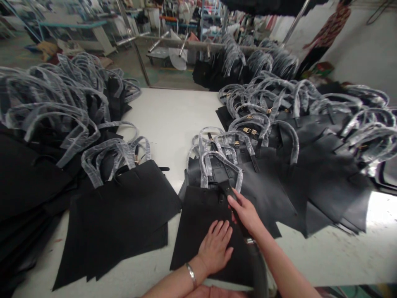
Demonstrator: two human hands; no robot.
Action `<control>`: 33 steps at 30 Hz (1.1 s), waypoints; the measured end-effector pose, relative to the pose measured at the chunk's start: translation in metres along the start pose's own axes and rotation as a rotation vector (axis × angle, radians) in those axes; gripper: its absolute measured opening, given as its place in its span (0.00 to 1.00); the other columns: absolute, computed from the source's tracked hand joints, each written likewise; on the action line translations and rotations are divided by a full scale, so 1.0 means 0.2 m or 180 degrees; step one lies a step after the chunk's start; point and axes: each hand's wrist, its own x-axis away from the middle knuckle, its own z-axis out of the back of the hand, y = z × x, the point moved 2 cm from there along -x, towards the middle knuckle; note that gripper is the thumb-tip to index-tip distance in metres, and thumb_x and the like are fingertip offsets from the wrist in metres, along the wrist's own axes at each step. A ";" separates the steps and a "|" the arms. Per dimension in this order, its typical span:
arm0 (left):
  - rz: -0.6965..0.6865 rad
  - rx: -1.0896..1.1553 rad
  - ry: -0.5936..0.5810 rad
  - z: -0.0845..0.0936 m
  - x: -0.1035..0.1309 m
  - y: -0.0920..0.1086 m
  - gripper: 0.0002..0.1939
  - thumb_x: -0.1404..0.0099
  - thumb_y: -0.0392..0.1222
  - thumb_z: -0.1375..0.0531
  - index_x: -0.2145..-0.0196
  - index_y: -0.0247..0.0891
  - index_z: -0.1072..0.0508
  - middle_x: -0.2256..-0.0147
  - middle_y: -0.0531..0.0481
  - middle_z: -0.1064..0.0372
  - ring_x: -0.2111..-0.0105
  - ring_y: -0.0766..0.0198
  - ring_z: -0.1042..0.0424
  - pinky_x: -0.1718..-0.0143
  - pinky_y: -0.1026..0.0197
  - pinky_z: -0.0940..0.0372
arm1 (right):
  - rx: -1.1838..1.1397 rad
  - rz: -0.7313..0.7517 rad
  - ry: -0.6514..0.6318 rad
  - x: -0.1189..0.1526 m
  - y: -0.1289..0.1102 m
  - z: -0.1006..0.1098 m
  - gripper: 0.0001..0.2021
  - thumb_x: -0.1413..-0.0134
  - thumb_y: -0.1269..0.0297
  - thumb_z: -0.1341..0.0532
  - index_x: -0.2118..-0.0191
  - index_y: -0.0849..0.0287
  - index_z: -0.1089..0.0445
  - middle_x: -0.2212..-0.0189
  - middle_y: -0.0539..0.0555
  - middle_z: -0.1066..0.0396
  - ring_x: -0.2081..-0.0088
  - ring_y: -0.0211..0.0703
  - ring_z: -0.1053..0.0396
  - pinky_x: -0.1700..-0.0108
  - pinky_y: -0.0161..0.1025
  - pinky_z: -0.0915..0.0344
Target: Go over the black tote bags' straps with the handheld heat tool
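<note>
My left hand [217,246] lies flat with fingers spread on a black leather-like bag panel [194,231]. A silver bangle is on that wrist. My right hand [245,213] is wrapped round a black hand-held tool [228,188] with a flat, wide head. The head rests near the panel's top edge, below a bag handle [221,157] wrapped in clear plastic. From the tool's lower end a thick dark hose [259,269] runs toward me. I cannot tell exactly what kind of tool it is.
More black panels with plastic-wrapped handles lie in a stack [118,215] on the left, a heap [52,107] beyond it, and an overlapping pile [310,165] on the right. All lie on a white table [173,111]. Behind are a metal rack [142,62] and a person [330,29].
</note>
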 end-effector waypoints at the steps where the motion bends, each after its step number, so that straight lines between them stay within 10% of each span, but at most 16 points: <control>1: 0.0010 0.0034 0.0002 0.00 0.00 0.00 0.29 0.28 0.54 0.53 0.36 0.36 0.44 0.34 0.44 0.49 0.36 0.53 0.49 0.34 0.49 0.59 | -0.0036 0.0062 0.0048 0.02 -0.01 0.02 0.31 0.41 0.48 0.42 0.34 0.50 0.45 0.73 0.47 0.30 0.83 0.34 0.34 0.81 0.32 0.36; 7: 0.0120 0.0277 -0.0027 0.01 0.00 0.00 0.27 0.29 0.54 0.50 0.39 0.37 0.38 0.38 0.44 0.42 0.37 0.54 0.48 0.33 0.50 0.59 | 0.0211 -0.0161 -0.0822 0.16 0.06 -0.05 0.33 0.43 0.47 0.42 0.35 0.56 0.41 0.78 0.47 0.27 0.86 0.38 0.35 0.84 0.34 0.39; 10: 0.0186 0.0384 -0.0084 -0.01 0.00 0.00 0.21 0.30 0.54 0.48 0.47 0.42 0.30 0.43 0.48 0.35 0.38 0.56 0.45 0.33 0.50 0.59 | 0.0644 0.0163 -0.0795 0.11 0.09 -0.14 0.31 0.45 0.48 0.40 0.39 0.58 0.34 0.64 0.55 0.20 0.67 0.50 0.23 0.64 0.44 0.27; 14: 0.0176 0.0338 -0.0196 -0.03 0.00 -0.01 0.22 0.30 0.54 0.49 0.45 0.39 0.31 0.44 0.46 0.34 0.40 0.54 0.43 0.34 0.47 0.56 | 0.0869 0.0450 -0.0616 0.00 0.06 -0.24 0.28 0.47 0.50 0.39 0.44 0.60 0.29 0.45 0.59 0.27 0.42 0.56 0.34 0.38 0.51 0.42; 22: 0.0181 0.0278 -0.0210 -0.07 0.00 0.00 0.23 0.32 0.51 0.47 0.42 0.41 0.32 0.47 0.44 0.30 0.43 0.51 0.37 0.35 0.41 0.54 | 0.0712 0.0589 -0.0350 0.01 -0.11 -0.39 0.31 0.47 0.51 0.37 0.38 0.56 0.34 0.54 0.54 0.22 0.53 0.53 0.25 0.48 0.46 0.31; 27: 0.0173 0.0317 0.0033 0.01 -0.01 0.00 0.29 0.30 0.53 0.49 0.38 0.35 0.39 0.38 0.44 0.41 0.37 0.53 0.46 0.33 0.49 0.56 | 0.0034 0.0506 0.0147 0.11 -0.16 -0.12 0.35 0.44 0.48 0.40 0.33 0.52 0.44 0.69 0.50 0.23 0.78 0.41 0.28 0.74 0.38 0.30; 33: 0.0239 0.0505 0.0107 0.04 0.00 -0.01 0.28 0.29 0.52 0.50 0.36 0.38 0.42 0.35 0.47 0.47 0.36 0.56 0.48 0.33 0.50 0.56 | 0.0179 -0.0528 -0.0031 0.23 0.15 0.23 0.31 0.43 0.47 0.41 0.36 0.53 0.41 0.79 0.44 0.33 0.87 0.34 0.37 0.86 0.31 0.42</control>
